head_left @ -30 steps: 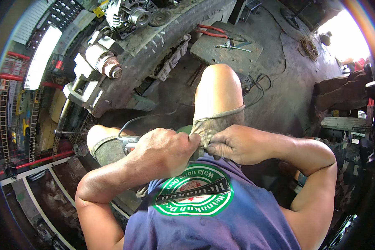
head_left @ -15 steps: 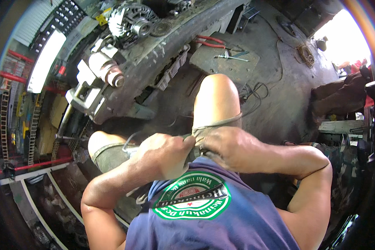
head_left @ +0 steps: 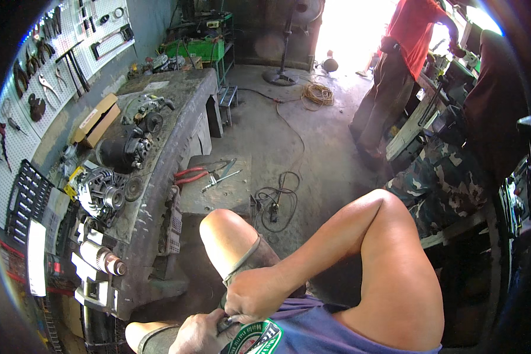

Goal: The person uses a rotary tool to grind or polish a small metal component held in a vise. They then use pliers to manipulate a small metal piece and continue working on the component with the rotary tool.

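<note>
The view has lifted; the left hand and right hand, both curled, still meet at a small grey piece before the blue shirt, exact grip hidden; handwork apparently goes on.

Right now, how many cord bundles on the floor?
2: tan coil by the pedestal fan base, loose black tangle right of the low table. More may be hidden under the bench.
</note>
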Demonstrator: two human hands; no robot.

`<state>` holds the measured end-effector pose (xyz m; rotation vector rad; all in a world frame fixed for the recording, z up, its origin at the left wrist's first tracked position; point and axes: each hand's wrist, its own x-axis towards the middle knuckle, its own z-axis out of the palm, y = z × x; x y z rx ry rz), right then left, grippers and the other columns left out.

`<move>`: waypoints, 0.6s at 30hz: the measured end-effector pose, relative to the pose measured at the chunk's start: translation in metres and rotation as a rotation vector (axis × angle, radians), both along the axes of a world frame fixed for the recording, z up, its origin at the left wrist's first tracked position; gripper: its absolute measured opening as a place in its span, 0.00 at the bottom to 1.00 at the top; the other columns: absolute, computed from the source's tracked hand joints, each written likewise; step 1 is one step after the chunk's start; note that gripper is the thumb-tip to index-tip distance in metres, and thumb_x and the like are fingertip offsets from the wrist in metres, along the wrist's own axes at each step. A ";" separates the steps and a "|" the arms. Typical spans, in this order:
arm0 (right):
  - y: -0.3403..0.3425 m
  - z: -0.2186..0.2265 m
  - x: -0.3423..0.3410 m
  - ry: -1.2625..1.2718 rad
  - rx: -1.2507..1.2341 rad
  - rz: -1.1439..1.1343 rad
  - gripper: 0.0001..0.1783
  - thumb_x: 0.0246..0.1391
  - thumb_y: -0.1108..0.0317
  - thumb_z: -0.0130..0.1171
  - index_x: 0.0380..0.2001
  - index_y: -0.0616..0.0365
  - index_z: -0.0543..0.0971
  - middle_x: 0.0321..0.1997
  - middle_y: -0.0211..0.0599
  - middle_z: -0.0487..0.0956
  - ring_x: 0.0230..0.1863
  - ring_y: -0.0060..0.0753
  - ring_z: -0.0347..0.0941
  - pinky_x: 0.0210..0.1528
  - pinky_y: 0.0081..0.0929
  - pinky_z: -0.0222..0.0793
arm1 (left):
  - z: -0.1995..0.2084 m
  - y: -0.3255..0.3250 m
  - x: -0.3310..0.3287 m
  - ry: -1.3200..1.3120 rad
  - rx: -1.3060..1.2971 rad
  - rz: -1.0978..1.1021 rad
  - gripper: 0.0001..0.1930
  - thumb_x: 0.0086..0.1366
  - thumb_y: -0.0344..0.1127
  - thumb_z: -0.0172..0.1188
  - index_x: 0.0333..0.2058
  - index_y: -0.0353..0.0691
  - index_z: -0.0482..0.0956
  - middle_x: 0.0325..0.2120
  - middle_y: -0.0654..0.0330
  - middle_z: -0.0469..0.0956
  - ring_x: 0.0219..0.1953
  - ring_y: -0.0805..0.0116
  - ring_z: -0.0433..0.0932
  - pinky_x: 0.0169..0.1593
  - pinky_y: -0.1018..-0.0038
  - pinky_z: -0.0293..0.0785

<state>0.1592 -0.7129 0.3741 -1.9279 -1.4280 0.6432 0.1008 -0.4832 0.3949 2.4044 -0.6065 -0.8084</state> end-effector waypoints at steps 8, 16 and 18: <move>0.001 0.011 0.002 0.232 -0.097 -0.093 0.17 0.62 0.59 0.59 0.31 0.64 0.84 0.32 0.58 0.83 0.39 0.64 0.81 0.46 0.53 0.76 | 0.028 -0.003 0.005 -0.085 0.100 -0.029 0.21 0.63 0.52 0.69 0.38 0.38 0.82 0.26 0.42 0.83 0.33 0.38 0.85 0.37 0.50 0.81; 0.009 0.000 0.003 0.045 0.155 -0.303 0.15 0.58 0.64 0.63 0.33 0.70 0.82 0.33 0.62 0.83 0.42 0.65 0.81 0.48 0.52 0.76 | 0.028 -0.013 0.014 -0.086 0.181 0.174 0.21 0.63 0.55 0.65 0.42 0.42 0.81 0.33 0.39 0.84 0.41 0.36 0.85 0.43 0.47 0.79; 0.009 0.003 0.004 -0.043 0.086 -0.297 0.12 0.59 0.67 0.63 0.37 0.69 0.81 0.36 0.58 0.84 0.42 0.61 0.81 0.48 0.50 0.76 | 0.028 -0.014 0.015 -0.129 0.170 0.196 0.21 0.64 0.54 0.64 0.42 0.42 0.81 0.35 0.40 0.85 0.42 0.36 0.85 0.45 0.47 0.80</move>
